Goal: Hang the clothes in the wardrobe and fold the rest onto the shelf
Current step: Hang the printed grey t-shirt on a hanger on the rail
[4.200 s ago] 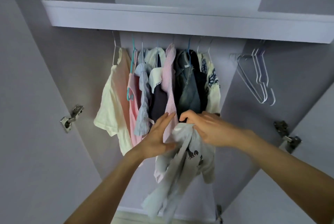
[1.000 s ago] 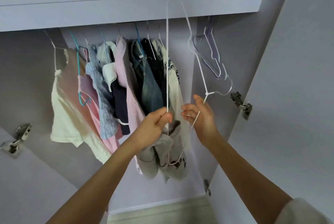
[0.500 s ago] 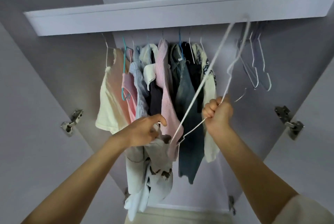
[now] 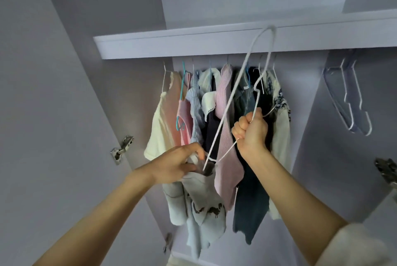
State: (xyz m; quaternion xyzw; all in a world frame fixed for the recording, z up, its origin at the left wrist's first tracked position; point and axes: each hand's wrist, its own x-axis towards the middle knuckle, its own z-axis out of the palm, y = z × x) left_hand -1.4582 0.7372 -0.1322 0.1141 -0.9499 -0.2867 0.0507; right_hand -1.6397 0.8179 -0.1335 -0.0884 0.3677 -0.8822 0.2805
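hung clothes (image 4: 223, 115) crowded the rail behind; spare hangers (image 4: 352, 102) hung far right. the right hand (image 4: 251, 130) fisted round a white wire hanger (image 4: 232, 98), its fingers (image 4: 238, 128) curled tight. the left hand (image 4: 176, 165) pinched the pale garment (image 4: 204, 207) at the hanger's low end.

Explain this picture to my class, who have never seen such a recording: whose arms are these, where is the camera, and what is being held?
There is no machine here. A person wears one wide-angle camera on the head, looking forward into an open wardrobe, so the two bare arms reaching in are that person's own.

The right hand has a closed grip on a white wire hanger, which is off the rail and tilted. The left hand grips a pale grey garment with small dark animal prints at its top, where one end of the hanger enters the cloth.

Behind them, clothes hang in a row, among them a cream top and a pink striped shirt. Several empty hangers hang to the right. A shelf edge runs above.
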